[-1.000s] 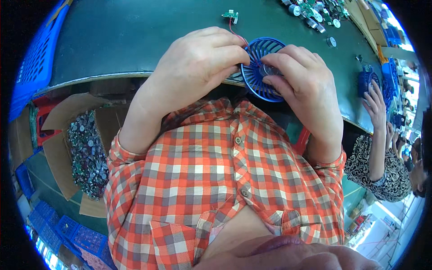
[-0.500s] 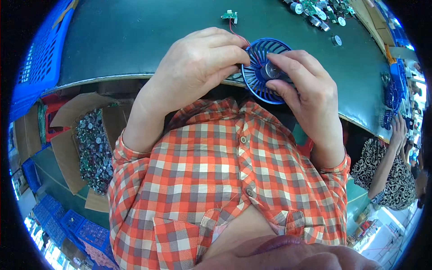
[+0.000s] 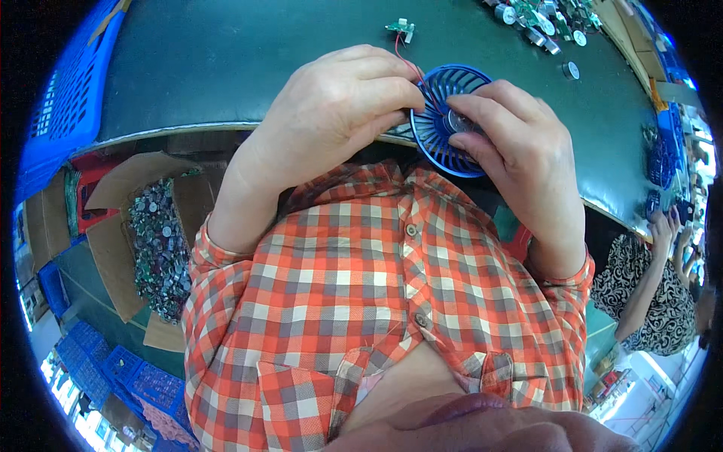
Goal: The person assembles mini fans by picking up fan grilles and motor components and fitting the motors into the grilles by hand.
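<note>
The head view looks steeply down from the left one of two fisheye cameras worn on the person's head. The orange, grey and cream checked cloth shirt (image 3: 331, 294) fills the middle and bottom at close range; the bare left hand (image 3: 350, 102) and bare right hand (image 3: 520, 139) come just beyond it. The flat dark-green bench (image 3: 226, 68) spans the top, its front edge bowed, and a co-worker in a black-and-white patterned top (image 3: 659, 316) appears farther off, rightward.

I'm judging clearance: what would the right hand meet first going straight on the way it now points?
Likely the blue slatted housing, beyond the round part the right hand holds; depth is unclear.
</note>
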